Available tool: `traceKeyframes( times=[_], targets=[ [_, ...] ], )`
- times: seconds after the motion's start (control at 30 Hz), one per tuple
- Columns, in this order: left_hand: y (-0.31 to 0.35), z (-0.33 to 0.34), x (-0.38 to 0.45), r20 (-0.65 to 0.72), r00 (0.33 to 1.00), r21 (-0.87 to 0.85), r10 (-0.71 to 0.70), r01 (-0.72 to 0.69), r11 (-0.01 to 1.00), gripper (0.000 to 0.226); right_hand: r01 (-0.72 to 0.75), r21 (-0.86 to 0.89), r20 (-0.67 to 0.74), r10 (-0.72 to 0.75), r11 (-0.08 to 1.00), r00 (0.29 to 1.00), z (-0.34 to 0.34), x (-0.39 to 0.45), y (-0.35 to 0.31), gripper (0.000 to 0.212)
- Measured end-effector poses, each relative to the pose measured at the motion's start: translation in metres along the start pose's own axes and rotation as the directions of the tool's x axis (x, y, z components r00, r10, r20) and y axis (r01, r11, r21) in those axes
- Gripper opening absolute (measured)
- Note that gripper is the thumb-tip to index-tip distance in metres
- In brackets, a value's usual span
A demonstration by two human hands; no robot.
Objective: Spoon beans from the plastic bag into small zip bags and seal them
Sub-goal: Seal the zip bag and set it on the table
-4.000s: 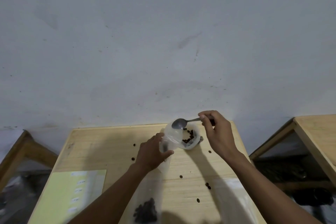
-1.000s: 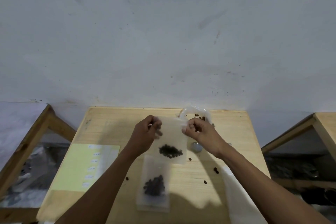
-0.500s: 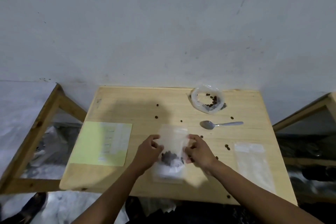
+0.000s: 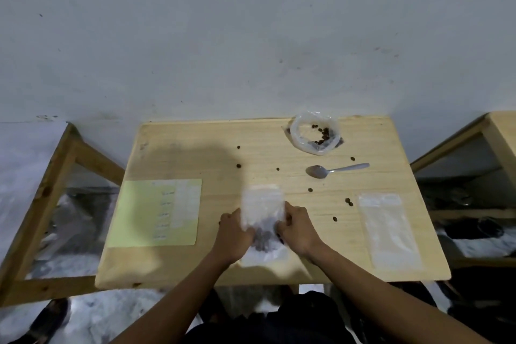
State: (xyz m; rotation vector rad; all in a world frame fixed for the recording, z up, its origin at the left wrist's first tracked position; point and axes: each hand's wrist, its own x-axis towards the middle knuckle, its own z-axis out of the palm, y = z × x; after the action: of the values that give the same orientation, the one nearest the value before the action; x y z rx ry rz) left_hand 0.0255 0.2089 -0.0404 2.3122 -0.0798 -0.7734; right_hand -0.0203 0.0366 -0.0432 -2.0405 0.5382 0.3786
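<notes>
Both hands hold a small clear zip bag [image 4: 262, 204] with a dark clump of beans [image 4: 264, 233] in its lower part, over the near edge of the light wooden table [image 4: 195, 148], roughly at its middle. The left hand [image 4: 233, 234] grips the bag's left side and the right hand [image 4: 297, 229] grips its right side, fingers curled in against the plastic. The bag is blurred, so whether its zip strip is closed cannot be told; a second clear bag seems to lie flat under it, though that is unsure.

Near the far right corner sits a rolled-down clear plastic bag [image 4: 297, 137] with a few dark beans in it. Just nearer than it lies a metal spoon [image 4: 335, 170], bowl to the left, handle pointing right. Loose dark beans [image 4: 238, 165] are scattered across the middle of the table. By the right edge lies a flat stack of empty clear zip bags [image 4: 388, 232]. Toward the left edge rests a pale yellow-green paper sheet [image 4: 145, 212] bearing small white labels.
</notes>
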Motion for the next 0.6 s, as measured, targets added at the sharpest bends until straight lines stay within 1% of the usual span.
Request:
traceKeyframes(
  times=[0.07,0.1,0.13,0.2,0.23,0.3,0.37,0.43,0.5,0.57,0.6],
  targets=[
    [0.005,0.001,-0.001,0.005,1.0,-0.014,-0.014,0.014,1.0,0.016,-0.055,-0.003,0.02,0.055,0.999,0.998,0.013,0.017,0.03,0.032],
    [0.005,0.001,0.001,0.015,0.999,-0.014,-0.031,0.031,0.999,0.014,-0.05,-0.003,0.037,0.05,0.999,0.998,0.019,0.024,0.044,0.034],
    [0.005,0.001,0.002,0.023,0.998,-0.017,-0.054,0.055,0.998,0.015,-0.05,0.007,0.058,0.049,0.999,0.997,0.021,0.026,0.045,0.034],
    [0.005,0.0,0.005,0.029,0.994,-0.022,-0.11,0.11,0.994,0.025,-0.067,0.017,0.059,0.066,0.998,0.996,0.006,0.011,0.016,0.03],
    [0.009,-0.002,0.005,0.025,0.992,-0.018,-0.126,0.126,0.992,0.033,-0.061,0.016,0.046,0.06,0.998,0.997,-0.002,0.004,0.004,0.023],
    [0.023,-0.008,-0.001,0.002,0.988,-0.002,-0.156,0.156,0.988,0.047,-0.033,0.039,0.013,0.032,0.999,0.999,-0.016,-0.002,-0.008,0.009],
    [0.036,-0.01,-0.002,-0.043,0.986,0.027,-0.161,0.163,0.986,0.06,-0.022,0.066,-0.045,0.025,0.998,0.999,-0.031,-0.005,-0.008,0.007],
    [0.052,-0.009,0.0,-0.113,0.989,0.023,-0.092,0.095,0.995,0.059,-0.019,0.054,-0.137,0.026,0.998,0.99,-0.051,-0.008,-0.003,0.018],
    [0.072,-0.003,0.005,-0.126,0.992,-0.04,-0.006,0.001,0.999,0.05,-0.019,0.047,-0.226,0.029,0.999,0.974,-0.075,-0.009,0.007,0.034],
    [0.093,0.01,0.013,-0.049,0.998,-0.092,0.046,-0.05,0.994,0.039,-0.056,0.041,-0.281,0.066,0.998,0.957,-0.099,-0.012,0.021,0.045],
    [0.105,0.018,0.016,0.019,0.998,-0.106,0.053,-0.05,0.993,0.035,-0.078,0.028,-0.303,0.083,0.997,0.949,-0.111,-0.013,0.031,0.047]
  ],
)
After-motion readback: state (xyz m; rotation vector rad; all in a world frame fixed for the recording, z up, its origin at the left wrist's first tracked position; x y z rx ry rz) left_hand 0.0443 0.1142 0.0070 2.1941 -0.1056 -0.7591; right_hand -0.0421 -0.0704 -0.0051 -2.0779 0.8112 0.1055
